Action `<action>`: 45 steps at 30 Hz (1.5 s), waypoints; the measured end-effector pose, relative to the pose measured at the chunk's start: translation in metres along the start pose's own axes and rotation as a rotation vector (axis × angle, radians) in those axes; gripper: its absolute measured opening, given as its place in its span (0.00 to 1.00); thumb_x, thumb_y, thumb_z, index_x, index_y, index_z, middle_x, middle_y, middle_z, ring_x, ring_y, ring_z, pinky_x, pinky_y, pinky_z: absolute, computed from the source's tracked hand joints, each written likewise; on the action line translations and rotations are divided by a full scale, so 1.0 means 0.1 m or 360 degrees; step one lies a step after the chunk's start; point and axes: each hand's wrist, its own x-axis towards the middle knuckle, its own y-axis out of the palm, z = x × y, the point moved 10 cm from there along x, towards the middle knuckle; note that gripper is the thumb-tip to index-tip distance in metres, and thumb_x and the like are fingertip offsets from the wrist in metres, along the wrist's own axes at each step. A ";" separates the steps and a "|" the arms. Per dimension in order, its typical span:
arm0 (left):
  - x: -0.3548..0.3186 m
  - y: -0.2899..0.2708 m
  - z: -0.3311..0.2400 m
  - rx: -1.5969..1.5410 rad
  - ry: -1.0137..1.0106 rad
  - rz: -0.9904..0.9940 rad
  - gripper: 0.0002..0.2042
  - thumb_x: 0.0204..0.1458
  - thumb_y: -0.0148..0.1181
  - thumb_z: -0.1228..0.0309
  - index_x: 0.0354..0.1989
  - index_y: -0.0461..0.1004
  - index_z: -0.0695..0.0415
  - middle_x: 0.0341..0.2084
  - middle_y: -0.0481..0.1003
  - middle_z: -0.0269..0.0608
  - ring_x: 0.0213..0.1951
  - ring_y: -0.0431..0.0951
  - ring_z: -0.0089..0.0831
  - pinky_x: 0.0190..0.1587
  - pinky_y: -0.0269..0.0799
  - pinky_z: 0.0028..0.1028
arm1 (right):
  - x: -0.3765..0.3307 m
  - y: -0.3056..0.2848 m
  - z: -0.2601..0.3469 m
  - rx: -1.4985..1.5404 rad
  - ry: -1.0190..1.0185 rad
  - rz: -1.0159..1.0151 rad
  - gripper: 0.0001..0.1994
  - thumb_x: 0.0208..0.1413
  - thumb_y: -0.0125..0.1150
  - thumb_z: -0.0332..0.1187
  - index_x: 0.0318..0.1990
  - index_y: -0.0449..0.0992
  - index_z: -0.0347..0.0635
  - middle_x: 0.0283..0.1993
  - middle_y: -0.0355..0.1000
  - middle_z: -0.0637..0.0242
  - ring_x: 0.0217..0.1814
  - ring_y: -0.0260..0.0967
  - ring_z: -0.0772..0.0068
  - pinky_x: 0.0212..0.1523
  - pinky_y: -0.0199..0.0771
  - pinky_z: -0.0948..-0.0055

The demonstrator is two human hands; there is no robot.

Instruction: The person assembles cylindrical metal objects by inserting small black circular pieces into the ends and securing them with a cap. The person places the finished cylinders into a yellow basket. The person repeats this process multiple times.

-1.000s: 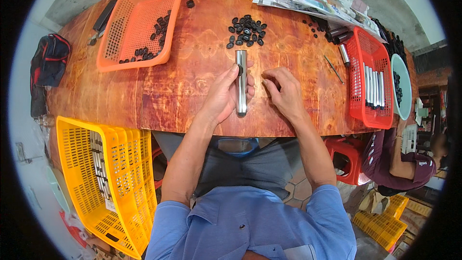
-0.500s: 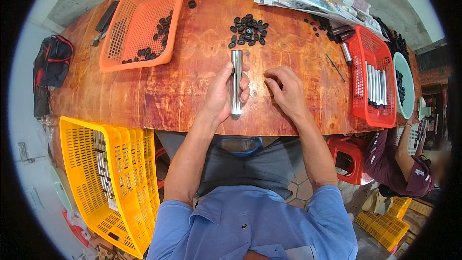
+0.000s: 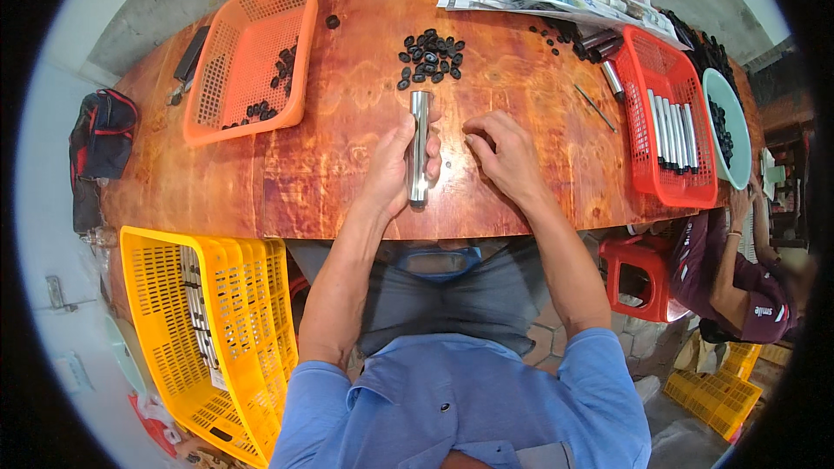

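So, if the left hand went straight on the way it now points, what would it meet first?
Probably the pile of small black pieces, just beyond the far end of the metal tube that the left hand holds. The hand's height above the table is unclear, so it might pass over them.

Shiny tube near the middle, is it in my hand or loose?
In hand: your left hand grips the shiny tube, thumb on its left, fingers on its right. Whether it touches the table I cannot tell.
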 end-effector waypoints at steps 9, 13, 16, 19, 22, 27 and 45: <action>-0.03 0.08 0.01 0.0204 -0.0007 0.0036 0.18 0.70 0.47 0.55 0.52 0.68 0.60 0.30 0.74 0.39 0.26 0.75 0.26 0.27 0.72 0.26 | -0.02 -0.03 -0.01 0.0044 0.0038 0.0019 0.07 0.56 0.62 0.28 0.41 0.79 0.37 0.41 0.76 0.54 0.44 0.76 0.50 0.45 0.76 0.60; -0.07 0.06 0.06 0.0211 -0.0055 0.0071 0.18 0.68 0.51 0.57 0.52 0.69 0.60 0.34 0.76 0.42 0.30 0.76 0.28 0.34 0.74 0.27 | -0.02 -0.04 -0.07 0.0091 0.0037 -0.0027 0.07 0.57 0.62 0.28 0.41 0.79 0.37 0.40 0.76 0.53 0.44 0.76 0.50 0.45 0.76 0.60; -0.11 0.10 0.08 0.0161 -0.0113 0.0105 0.18 0.67 0.54 0.59 0.54 0.69 0.61 0.36 0.76 0.42 0.32 0.76 0.28 0.36 0.75 0.27 | -0.02 -0.03 -0.11 0.0078 0.0053 -0.0007 0.08 0.57 0.62 0.29 0.41 0.80 0.36 0.40 0.76 0.52 0.44 0.76 0.49 0.45 0.76 0.59; -0.11 0.06 0.08 0.0241 -0.0115 0.0106 0.17 0.67 0.55 0.63 0.56 0.69 0.62 0.39 0.76 0.41 0.34 0.76 0.26 0.38 0.75 0.26 | -0.02 -0.03 -0.10 0.0074 0.0031 0.0001 0.09 0.57 0.61 0.29 0.42 0.80 0.35 0.41 0.77 0.52 0.44 0.76 0.49 0.45 0.76 0.59; -0.11 0.05 0.01 0.0747 -0.0040 0.0042 0.16 0.66 0.55 0.67 0.58 0.70 0.62 0.40 0.76 0.42 0.36 0.76 0.28 0.41 0.75 0.27 | -0.02 -0.05 -0.12 0.0138 0.0101 0.0001 0.10 0.58 0.60 0.30 0.43 0.79 0.35 0.41 0.77 0.51 0.43 0.76 0.51 0.44 0.75 0.60; -0.24 0.56 -0.43 0.2413 0.1063 0.0030 0.19 0.60 0.58 0.74 0.59 0.70 0.60 0.40 0.73 0.49 0.41 0.75 0.46 0.46 0.70 0.39 | -0.01 -0.16 -0.30 0.0542 0.0247 -0.0236 0.12 0.60 0.60 0.33 0.46 0.79 0.34 0.41 0.77 0.52 0.41 0.76 0.54 0.43 0.74 0.63; -0.23 0.69 -0.26 0.2823 0.1414 0.0182 0.22 0.48 0.67 0.79 0.54 0.75 0.61 0.38 0.73 0.47 0.40 0.75 0.46 0.42 0.73 0.38 | 0.05 -0.04 -0.38 0.0429 0.0301 0.0154 0.08 0.58 0.62 0.24 0.44 0.81 0.34 0.39 0.74 0.62 0.41 0.73 0.71 0.43 0.73 0.72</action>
